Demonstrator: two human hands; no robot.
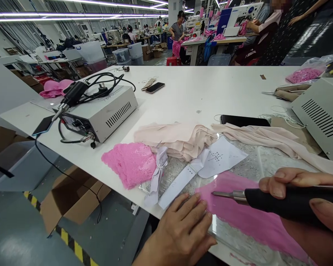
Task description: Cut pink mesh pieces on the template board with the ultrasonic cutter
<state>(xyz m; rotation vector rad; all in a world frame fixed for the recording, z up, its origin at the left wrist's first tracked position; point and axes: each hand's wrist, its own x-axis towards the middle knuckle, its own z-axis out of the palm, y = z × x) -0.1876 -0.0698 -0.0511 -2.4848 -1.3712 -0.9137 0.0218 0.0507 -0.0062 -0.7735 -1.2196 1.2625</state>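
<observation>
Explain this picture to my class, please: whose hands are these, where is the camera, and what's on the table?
No robot here: a person wears the camera on their head, looking forward and down at their own bare hands. The right hand grips a black pen-shaped tool, its metal tip over sheer pink fabric. The left hand lies flat, fingers by that fabric's left edge. Also on the white table are pink lace, layered pale cloth and a grey metal box.

- The tool [266, 201] had a matt body and a shiny metal tip [237, 196].
- The pink sheet [238, 214] was thin, smooth cloth.
- The pink stack [130, 162] was textured lace.
- The surface [180, 103] looked smooth.
</observation>
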